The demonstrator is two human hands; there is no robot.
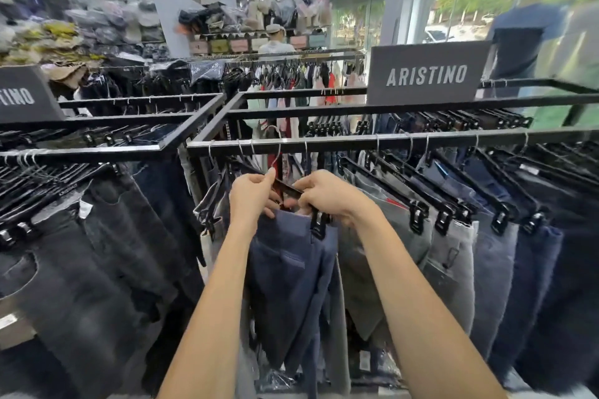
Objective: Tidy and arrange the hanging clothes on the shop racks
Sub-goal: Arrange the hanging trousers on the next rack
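Observation:
A pair of navy trousers [288,275] hangs from a black clip hanger [288,190] whose metal hook reaches up to the black rack rail [324,140]. My left hand [251,194] grips the left end of the hanger and the waistband. My right hand [327,194] grips the hanger bar just left of its right clip [319,223]. The hanger's left clip is hidden behind my left hand.
Grey and blue jeans [453,252] hang close to the right, black jeans [97,252] on the left rack. An ARISTINO sign [428,75] stands on the rail. More racks, shelves of caps and a person [531,41] by the glass front lie beyond.

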